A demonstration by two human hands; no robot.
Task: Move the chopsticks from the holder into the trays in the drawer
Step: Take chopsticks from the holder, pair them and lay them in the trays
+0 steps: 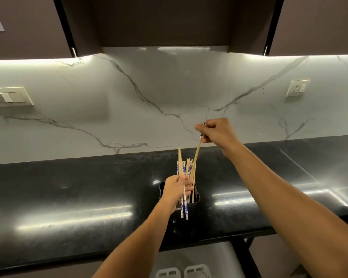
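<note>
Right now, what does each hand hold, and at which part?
The right hand pinches one chopstick at its patterned top end, its tip among those in the holder. The left hand grips a small bundle of chopsticks near the middle.

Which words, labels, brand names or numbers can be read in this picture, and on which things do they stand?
None can be read.
Chopsticks in the left hand: a blue and white pattern on the ends, too small to tell whether it holds any writing.
Wall socket and switch panel: no readable marking.
Black holder, black counter: no label visible.
</note>
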